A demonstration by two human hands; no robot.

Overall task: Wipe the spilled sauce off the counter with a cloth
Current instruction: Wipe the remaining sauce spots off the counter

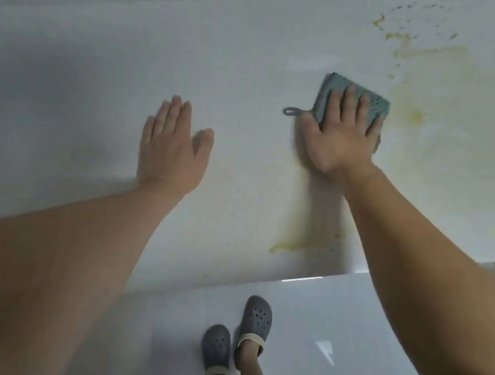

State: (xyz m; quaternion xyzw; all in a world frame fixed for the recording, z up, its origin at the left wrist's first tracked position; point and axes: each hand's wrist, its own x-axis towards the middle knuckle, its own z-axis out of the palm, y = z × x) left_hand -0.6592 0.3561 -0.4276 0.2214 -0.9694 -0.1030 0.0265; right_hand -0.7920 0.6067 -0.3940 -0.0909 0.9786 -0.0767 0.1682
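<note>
Right hand (pixel 340 137) flat on the cloth (pixel 352 102), palm down, fingers straight and spread, pressing rather than gripping. The cloth is a blue-green textured square; its near half is under the palm and fingers, its far half sticks out past the fingertips. Its hanging loop (pixel 292 111) pokes out just beside the thumb side of that hand.

Left hand (pixel 173 142) also flat on the white surface (pixel 81 68), fingers straight and together, thumb out, holding nothing. It sits well apart from the cloth, on the thumb side of the right hand.

Sauce (pixel 418 49): yellowish smears and specks lie beyond the right hand's fingertips and out to its little-finger side, heaviest at the far end. A paler yellow blot (pixel 415 117) lies just beside the cloth's outer edge. A thin streak (pixel 287 245) runs back from the wrist side of the right hand toward the near edge of the surface, ending in a yellow line.

Below the edge: glossy pale floor (pixel 331 326), two feet in grey perforated clogs (pixel 256 319).
</note>
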